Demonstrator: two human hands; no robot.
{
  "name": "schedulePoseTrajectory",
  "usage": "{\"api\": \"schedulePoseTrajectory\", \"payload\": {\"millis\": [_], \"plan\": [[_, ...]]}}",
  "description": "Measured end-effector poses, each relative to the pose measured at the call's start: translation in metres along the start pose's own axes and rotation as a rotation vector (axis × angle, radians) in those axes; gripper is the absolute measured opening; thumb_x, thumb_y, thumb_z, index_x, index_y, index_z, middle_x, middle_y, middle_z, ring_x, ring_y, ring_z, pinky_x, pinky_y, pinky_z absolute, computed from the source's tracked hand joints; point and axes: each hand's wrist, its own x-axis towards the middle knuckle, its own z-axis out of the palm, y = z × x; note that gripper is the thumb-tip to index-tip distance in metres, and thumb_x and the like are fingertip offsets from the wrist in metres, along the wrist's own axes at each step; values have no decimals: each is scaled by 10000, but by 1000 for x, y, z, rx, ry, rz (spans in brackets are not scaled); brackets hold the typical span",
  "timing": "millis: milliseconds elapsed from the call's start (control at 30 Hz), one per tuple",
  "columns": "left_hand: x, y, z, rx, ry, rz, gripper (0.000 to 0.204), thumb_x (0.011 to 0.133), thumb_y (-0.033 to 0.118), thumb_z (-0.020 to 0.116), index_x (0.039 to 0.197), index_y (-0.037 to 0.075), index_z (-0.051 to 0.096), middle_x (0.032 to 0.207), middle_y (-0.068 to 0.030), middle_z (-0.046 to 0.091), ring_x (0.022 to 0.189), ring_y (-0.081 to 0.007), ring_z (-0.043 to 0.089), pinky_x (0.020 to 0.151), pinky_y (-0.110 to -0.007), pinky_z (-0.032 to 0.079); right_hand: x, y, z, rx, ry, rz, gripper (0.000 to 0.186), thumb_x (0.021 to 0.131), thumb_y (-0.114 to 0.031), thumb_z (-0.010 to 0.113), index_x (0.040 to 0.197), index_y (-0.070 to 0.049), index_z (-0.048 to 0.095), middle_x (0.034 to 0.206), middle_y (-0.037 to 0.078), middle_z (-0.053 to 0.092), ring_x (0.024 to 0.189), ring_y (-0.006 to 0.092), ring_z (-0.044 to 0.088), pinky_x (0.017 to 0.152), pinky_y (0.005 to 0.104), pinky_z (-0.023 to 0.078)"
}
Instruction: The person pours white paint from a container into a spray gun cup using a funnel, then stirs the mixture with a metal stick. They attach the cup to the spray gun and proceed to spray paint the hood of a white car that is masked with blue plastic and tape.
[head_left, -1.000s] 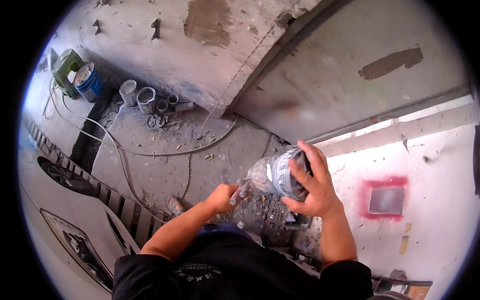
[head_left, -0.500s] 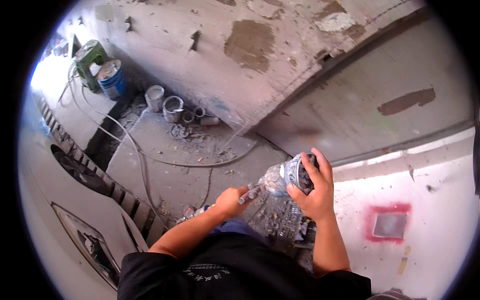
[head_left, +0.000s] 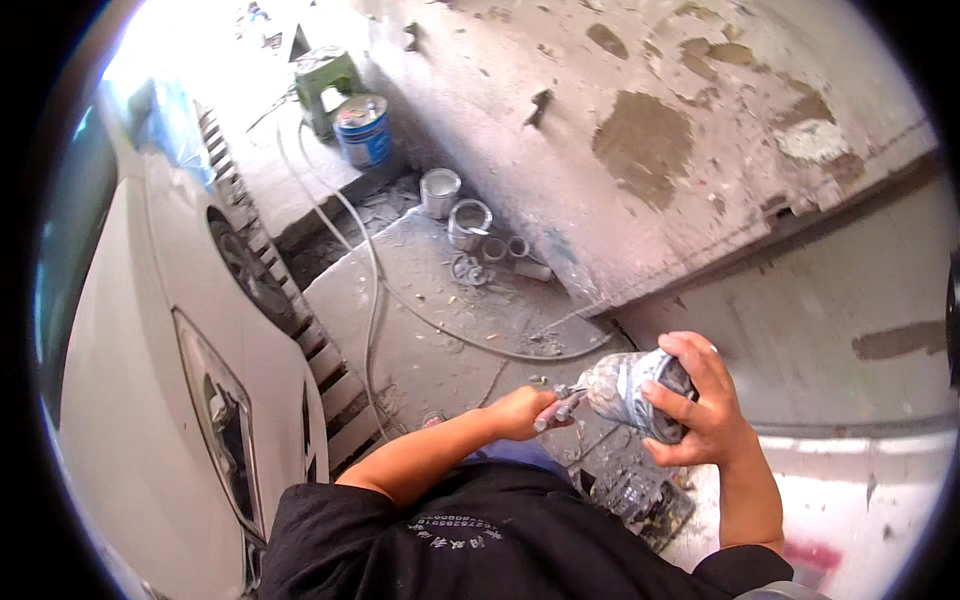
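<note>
My left hand (head_left: pixel 522 412) is closed round the handle end of what looks like a spray gun (head_left: pixel 566 402), its metal knobs and fittings poking out of the fist. Joined to it is a paint-smeared, whitish cup (head_left: pixel 622 388), tilted on its side with its broad, dark end to the right. Around that dark end wrap the fingers and thumb of my right hand (head_left: pixel 705 405). The palm side of the left fist is hidden.
A white car (head_left: pixel 150 300) stands along the left beside a slatted floor strip (head_left: pixel 325 362). A hose (head_left: pixel 440 328) loops over the floor. Near the patched wall (head_left: pixel 560 180) are a blue bucket (head_left: pixel 363 135) and tins (head_left: pixel 440 193). Debris (head_left: pixel 630 485) lies below my hands.
The view has swung left, so the car shows more and the pink-edged patch has nearly left the picture. Both hands keep their hold on the spray gun and its cup.
</note>
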Motion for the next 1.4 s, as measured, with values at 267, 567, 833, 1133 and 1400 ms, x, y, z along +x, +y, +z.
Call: {"api": "schedulePoseTrajectory", "payload": {"millis": [267,567,833,1133,1400], "plan": [[25,27,-3,24,211,-354,256,856,269,604,1090,164,612,838,-187,642,771,-382,616,670,-421,484,10,40,1,12,111,26,586,521,-241,759,1089,-176,634,1228,179,502,1085,394,494,918,492,415],[18,-23,7,74,417,-277,244,805,300,680,844,69,613,656,-191,597,626,-399,586,556,-431,464,39,66,35,71,54,54,595,557,-233,777,1126,-167,614,1254,165,489,1119,382,470,932,470,410],[8,-35,-68,-51,122,-199,338,815,316,665,711,15,553,628,-207,576,591,-356,589,555,-420,446,99,69,41,188,-82,-119,604,505,-185,787,1086,-173,625,1219,147,518,1090,375,488,897,463,429],[-10,-80,-109,97,362,-376,162,839,223,544,828,62,560,740,-220,611,756,-418,591,663,-509,457,146,38,108,36,210,371,558,572,-190,766,1101,-93,617,1211,196,511,1100,370,488,931,447,413],[-4,-92,-135,93,461,-271,125,790,141,548,863,40,539,728,-238,594,723,-444,574,637,-525,430,194,25,109,8,90,628,690,713,-339,730,1301,-85,473,1350,218,363,1219,374,373,1026,456,306]]}}
